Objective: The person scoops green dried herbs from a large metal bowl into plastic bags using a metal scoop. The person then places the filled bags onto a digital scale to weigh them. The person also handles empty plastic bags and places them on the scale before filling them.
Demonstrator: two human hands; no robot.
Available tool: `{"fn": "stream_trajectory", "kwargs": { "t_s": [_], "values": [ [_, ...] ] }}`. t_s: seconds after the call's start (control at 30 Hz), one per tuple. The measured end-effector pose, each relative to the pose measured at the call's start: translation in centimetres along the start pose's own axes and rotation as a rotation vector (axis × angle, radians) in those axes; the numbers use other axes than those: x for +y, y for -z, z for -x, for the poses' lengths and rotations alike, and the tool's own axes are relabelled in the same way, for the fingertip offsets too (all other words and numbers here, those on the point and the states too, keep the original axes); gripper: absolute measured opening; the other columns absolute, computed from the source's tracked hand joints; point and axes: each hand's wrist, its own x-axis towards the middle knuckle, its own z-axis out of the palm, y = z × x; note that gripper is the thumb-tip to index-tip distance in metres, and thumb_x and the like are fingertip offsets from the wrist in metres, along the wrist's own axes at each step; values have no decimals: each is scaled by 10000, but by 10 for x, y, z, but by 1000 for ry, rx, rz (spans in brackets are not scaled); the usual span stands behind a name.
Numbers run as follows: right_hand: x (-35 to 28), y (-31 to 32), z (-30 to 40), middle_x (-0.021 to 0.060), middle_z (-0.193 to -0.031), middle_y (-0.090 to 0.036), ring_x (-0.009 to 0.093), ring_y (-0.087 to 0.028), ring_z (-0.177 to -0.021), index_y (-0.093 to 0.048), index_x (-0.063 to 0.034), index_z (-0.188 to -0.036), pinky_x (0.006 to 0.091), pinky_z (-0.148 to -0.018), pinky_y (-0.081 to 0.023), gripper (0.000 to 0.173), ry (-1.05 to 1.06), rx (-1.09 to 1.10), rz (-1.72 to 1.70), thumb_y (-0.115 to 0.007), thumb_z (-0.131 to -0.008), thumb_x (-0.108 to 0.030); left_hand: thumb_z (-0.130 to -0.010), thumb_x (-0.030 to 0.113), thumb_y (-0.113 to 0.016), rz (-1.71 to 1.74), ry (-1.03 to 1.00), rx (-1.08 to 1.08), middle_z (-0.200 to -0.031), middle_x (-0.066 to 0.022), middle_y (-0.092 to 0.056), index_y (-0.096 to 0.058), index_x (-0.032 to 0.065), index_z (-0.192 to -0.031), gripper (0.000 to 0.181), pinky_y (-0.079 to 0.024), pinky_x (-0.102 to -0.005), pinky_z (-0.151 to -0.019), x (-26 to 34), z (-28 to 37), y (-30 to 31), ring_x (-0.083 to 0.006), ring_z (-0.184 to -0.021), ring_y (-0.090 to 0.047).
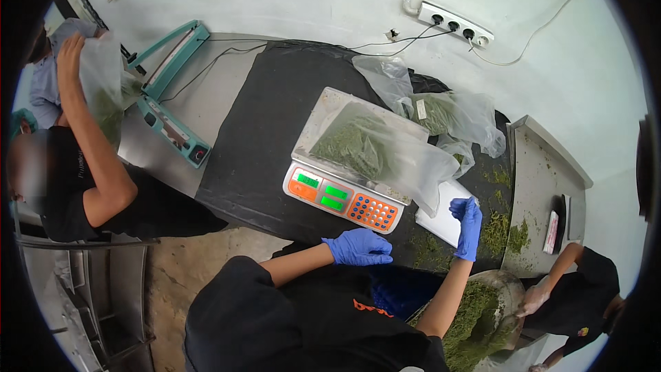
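My left hand (360, 248), in a blue glove, hovers at the table's front edge below the scale, its fingers together and loosely bent. My right hand (467, 230), gloved alike, is curled over the right side of a white flat tray or board (444, 217). I cannot tell whether anything is inside its fingers. On the steel platform of a digital scale (343, 199) lies a clear plastic bag (356, 144) holding chopped green herb. The bag's loose mouth trails right over the white board, close to my right hand. The scale's green displays are lit.
More herb bags (439, 113) lie behind the scale. A teal impulse sealer (173, 132) stands left, near a person (108, 186) raising a bag. Herb scraps (498, 222) litter the right. Below is a tub of herb (472, 320), beside another person (573, 289). Cords run to a power strip (454, 25).
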Motion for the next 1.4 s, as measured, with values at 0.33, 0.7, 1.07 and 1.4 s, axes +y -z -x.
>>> {"fn": "stream_trajectory", "kwargs": {
  "t_s": [0.33, 0.7, 1.07, 1.4],
  "values": [
    [-44, -67, -19, 49, -836, -614, 134, -546, -757, -615, -39, -937, 259, -698, -426, 286, 117, -222, 70, -473, -894, -284, -855, 292, -521, -70, -62, 121, -689, -114, -523, -533, 88, -783, 216, -429, -392, -581, 6, -9, 7, -319, -646, -543],
    [-54, -42, -38, 78, -1095, -573, 128, -528, -970, -499, 9, -1188, 281, -848, -438, 362, -66, -506, 261, -523, -870, -161, -857, 257, -528, -56, 57, 129, -673, -133, -516, -519, 71, -781, 201, -431, -392, -586, -6, 10, 13, -322, -647, -542],
    [-69, -144, -45, 96, -1178, -528, 237, -519, -1055, -510, -96, -1206, 330, -928, -407, 343, 1125, -476, 1202, -500, -871, -171, -861, 259, -529, -47, 111, 210, -710, -123, -545, -540, 68, -821, 196, -441, -381, -607, -6, 21, 26, -311, -680, -562],
    [-63, -124, -32, 137, -1122, -562, 224, -544, -1015, -493, 40, -1166, 314, -900, -428, 328, 358, -514, 379, -488, -855, -66, -864, 253, -523, -4, 160, 225, -715, -134, -544, -534, 52, -804, 209, -432, -388, -608, -13, 34, 31, -329, -677, -550]
  ]
}}
